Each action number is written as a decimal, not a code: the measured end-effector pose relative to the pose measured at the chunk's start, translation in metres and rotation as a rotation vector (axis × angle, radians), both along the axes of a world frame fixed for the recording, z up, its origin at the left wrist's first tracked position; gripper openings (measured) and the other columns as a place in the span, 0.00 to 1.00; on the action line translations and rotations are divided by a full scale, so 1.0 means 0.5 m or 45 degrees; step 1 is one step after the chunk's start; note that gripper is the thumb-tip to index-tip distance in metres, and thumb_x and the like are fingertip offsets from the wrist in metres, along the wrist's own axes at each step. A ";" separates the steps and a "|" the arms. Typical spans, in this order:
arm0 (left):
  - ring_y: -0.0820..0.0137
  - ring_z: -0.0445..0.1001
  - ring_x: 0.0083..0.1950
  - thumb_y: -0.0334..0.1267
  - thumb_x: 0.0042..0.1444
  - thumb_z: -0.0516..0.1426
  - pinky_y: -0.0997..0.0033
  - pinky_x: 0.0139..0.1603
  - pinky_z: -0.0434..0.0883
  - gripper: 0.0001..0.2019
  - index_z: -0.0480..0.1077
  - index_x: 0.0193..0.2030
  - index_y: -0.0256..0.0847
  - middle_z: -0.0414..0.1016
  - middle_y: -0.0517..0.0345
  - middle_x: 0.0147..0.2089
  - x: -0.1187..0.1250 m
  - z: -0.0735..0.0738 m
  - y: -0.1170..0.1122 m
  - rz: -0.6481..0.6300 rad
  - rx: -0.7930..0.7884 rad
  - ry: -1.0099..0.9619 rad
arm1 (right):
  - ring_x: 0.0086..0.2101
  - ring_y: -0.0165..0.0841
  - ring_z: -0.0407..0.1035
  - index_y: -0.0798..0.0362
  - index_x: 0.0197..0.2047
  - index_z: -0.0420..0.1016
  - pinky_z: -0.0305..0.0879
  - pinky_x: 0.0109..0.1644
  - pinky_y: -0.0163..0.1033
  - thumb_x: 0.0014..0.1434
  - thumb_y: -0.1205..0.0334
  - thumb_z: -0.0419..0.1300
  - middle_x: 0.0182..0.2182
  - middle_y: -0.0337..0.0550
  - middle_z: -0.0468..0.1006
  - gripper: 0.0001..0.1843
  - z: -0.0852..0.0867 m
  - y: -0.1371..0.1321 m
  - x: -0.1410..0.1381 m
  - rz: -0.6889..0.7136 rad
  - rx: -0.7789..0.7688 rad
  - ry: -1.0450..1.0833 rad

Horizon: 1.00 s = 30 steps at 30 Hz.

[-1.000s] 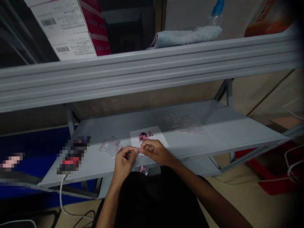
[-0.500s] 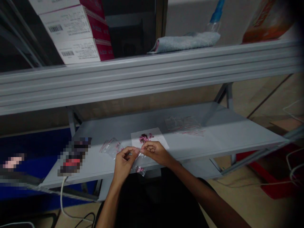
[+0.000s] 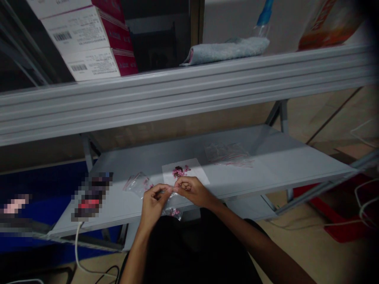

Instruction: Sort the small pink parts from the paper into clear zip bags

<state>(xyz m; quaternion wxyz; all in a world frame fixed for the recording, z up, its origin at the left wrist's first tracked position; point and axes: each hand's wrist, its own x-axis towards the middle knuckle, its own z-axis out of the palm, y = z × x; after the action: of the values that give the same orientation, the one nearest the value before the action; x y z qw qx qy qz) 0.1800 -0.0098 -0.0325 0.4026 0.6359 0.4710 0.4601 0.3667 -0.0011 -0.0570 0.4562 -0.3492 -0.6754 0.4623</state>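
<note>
The person sits before a grey metal shelf [image 3: 266, 157], both bare forearms reaching in from below. The left hand [image 3: 154, 204] and the right hand [image 3: 192, 192] are curled and close together, their fingertips meeting in a tight pinch. Together they grasp the top edge of a small clear plastic zip bag [image 3: 172, 207], which hangs down between them over the shelf's front edge, with a few pink pieces showing at its bottom. Just ahead of the fingers lies a white paper sheet [image 3: 192, 173] holding a small heap of dark and pink clips [image 3: 178, 171]. Left of it, near the left hand, lies a second clear plastic bag [image 3: 137, 184] with pink bits inside. Farther right on the shelf is a flat stack of pink-edged clear plastic bags [image 3: 227, 154]. A pixelated object [image 3: 91, 196] sits at the shelf's left end, with a white cable [image 3: 77, 244] dropping from it. Above runs a grey ribbed metal shelf rail [image 3: 177, 104], carrying white-and-magenta cardboard boxes [image 3: 85, 43], a folded pale blue towel [image 3: 225, 51] and an orange package [image 3: 328, 25].
</note>
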 end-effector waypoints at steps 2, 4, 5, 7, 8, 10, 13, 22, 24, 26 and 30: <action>0.67 0.76 0.35 0.41 0.52 0.65 0.73 0.37 0.70 0.08 0.79 0.33 0.38 0.81 0.55 0.34 -0.001 0.000 0.000 -0.002 0.000 -0.011 | 0.23 0.26 0.57 0.54 0.36 0.74 0.52 0.26 0.31 0.63 0.49 0.60 0.22 0.33 0.63 0.15 0.001 -0.003 0.000 -0.015 0.021 -0.008; 0.67 0.76 0.34 0.42 0.52 0.65 0.73 0.36 0.70 0.08 0.79 0.33 0.38 0.81 0.55 0.34 -0.001 -0.001 0.000 0.002 -0.014 -0.029 | 0.24 0.26 0.59 0.54 0.36 0.74 0.53 0.27 0.31 0.63 0.49 0.60 0.23 0.34 0.66 0.15 0.002 -0.003 -0.002 -0.030 0.026 0.011; 0.67 0.76 0.34 0.42 0.52 0.65 0.73 0.36 0.70 0.09 0.79 0.34 0.38 0.81 0.55 0.33 -0.002 -0.001 0.001 0.005 -0.026 -0.037 | 0.25 0.26 0.60 0.54 0.35 0.74 0.54 0.28 0.31 0.63 0.49 0.60 0.24 0.35 0.67 0.15 0.003 -0.002 -0.003 -0.031 0.022 0.026; 0.68 0.75 0.33 0.43 0.53 0.65 0.73 0.34 0.69 0.09 0.79 0.35 0.38 0.81 0.55 0.33 -0.002 -0.001 0.001 0.005 -0.046 -0.044 | 0.26 0.27 0.61 0.54 0.35 0.74 0.56 0.29 0.31 0.63 0.49 0.60 0.25 0.36 0.69 0.16 0.005 0.000 -0.005 -0.029 0.018 0.045; 0.68 0.75 0.33 0.43 0.53 0.65 0.73 0.34 0.69 0.10 0.79 0.35 0.38 0.81 0.56 0.33 -0.002 -0.001 0.001 0.004 -0.050 -0.042 | 0.26 0.27 0.62 0.54 0.35 0.74 0.57 0.29 0.32 0.63 0.49 0.60 0.26 0.36 0.69 0.16 0.006 0.000 -0.006 -0.031 0.021 0.044; 0.68 0.76 0.34 0.43 0.53 0.65 0.73 0.36 0.70 0.09 0.79 0.35 0.38 0.81 0.55 0.34 -0.001 0.002 0.000 -0.003 -0.039 -0.036 | 0.26 0.27 0.62 0.55 0.35 0.75 0.57 0.29 0.32 0.63 0.49 0.59 0.26 0.37 0.70 0.16 0.008 -0.002 -0.005 -0.045 0.040 0.027; 0.66 0.77 0.37 0.42 0.53 0.65 0.72 0.40 0.71 0.08 0.79 0.34 0.39 0.81 0.55 0.34 0.002 0.006 -0.002 -0.018 -0.003 -0.027 | 0.27 0.28 0.63 0.54 0.35 0.75 0.58 0.30 0.32 0.64 0.50 0.58 0.26 0.37 0.70 0.15 0.012 -0.008 -0.003 -0.063 0.076 -0.024; 0.67 0.75 0.35 0.44 0.53 0.64 0.73 0.36 0.71 0.10 0.77 0.34 0.38 0.79 0.56 0.33 0.004 0.006 -0.005 0.096 -0.044 -0.172 | 0.28 0.28 0.65 0.54 0.36 0.75 0.60 0.32 0.33 0.63 0.50 0.59 0.28 0.38 0.71 0.15 0.004 0.001 -0.009 -0.062 0.034 0.043; 0.68 0.75 0.36 0.44 0.53 0.65 0.73 0.36 0.71 0.10 0.77 0.34 0.38 0.78 0.56 0.33 0.003 0.008 -0.005 0.084 -0.048 -0.181 | 0.27 0.27 0.64 0.54 0.36 0.75 0.59 0.31 0.32 0.63 0.50 0.60 0.27 0.37 0.71 0.14 0.003 0.003 -0.009 -0.049 0.020 0.063; 0.67 0.75 0.37 0.43 0.52 0.65 0.73 0.37 0.70 0.10 0.77 0.34 0.38 0.78 0.56 0.34 0.004 0.011 -0.005 0.026 -0.053 -0.140 | 0.27 0.27 0.64 0.54 0.36 0.75 0.59 0.31 0.32 0.62 0.52 0.60 0.28 0.37 0.72 0.13 0.005 0.001 -0.007 -0.017 0.014 0.093; 0.68 0.75 0.36 0.42 0.51 0.66 0.73 0.37 0.69 0.09 0.77 0.33 0.38 0.79 0.55 0.34 0.008 0.013 -0.004 -0.016 -0.057 -0.072 | 0.26 0.27 0.64 0.54 0.36 0.74 0.58 0.30 0.32 0.63 0.53 0.60 0.27 0.37 0.71 0.12 0.008 -0.005 -0.004 0.014 0.021 0.113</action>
<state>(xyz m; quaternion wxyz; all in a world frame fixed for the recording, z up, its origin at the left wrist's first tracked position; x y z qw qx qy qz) 0.1841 -0.0116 -0.0260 0.4328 0.6163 0.4657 0.4648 0.3646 -0.0036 -0.0529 0.4860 -0.3207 -0.6601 0.4745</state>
